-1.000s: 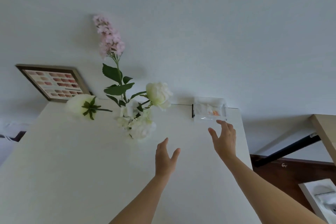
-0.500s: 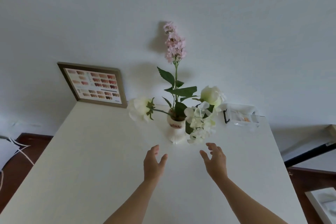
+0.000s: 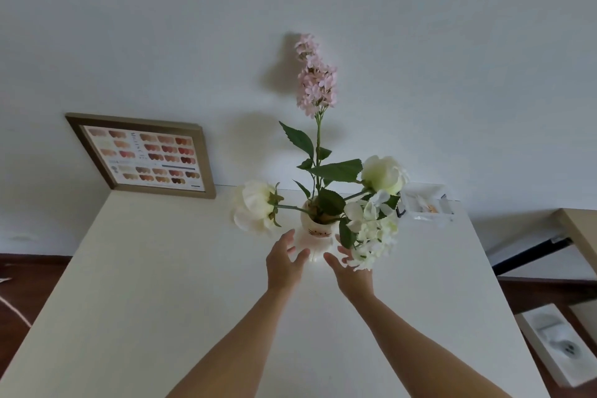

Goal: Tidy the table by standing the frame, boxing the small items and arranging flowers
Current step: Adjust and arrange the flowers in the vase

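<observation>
Both hands have closed in on the vase since half a second ago; they were hanging short of it, now they flank its base. Left hand (image 3: 284, 263) grip is spread open, fingers at the vase's left side, holding nothing. Right hand (image 3: 350, 271) grip is open too, partly hidden under the white hydrangea cluster (image 3: 371, 236); contact cannot be told. The small white ceramic vase (image 3: 315, 233) stands upright mid-bench (image 3: 161, 284), near the back edge. Likely light but top-heavy, glazed so slippery, breakable; best held low on the body with both palms. Long axis vertical: the pink flower spike (image 3: 316, 81) points up, the white roses (image 3: 255, 208) splay left and right. Frame (image 3: 142, 155) leans against the wall, clear box (image 3: 426, 207) back right.
</observation>
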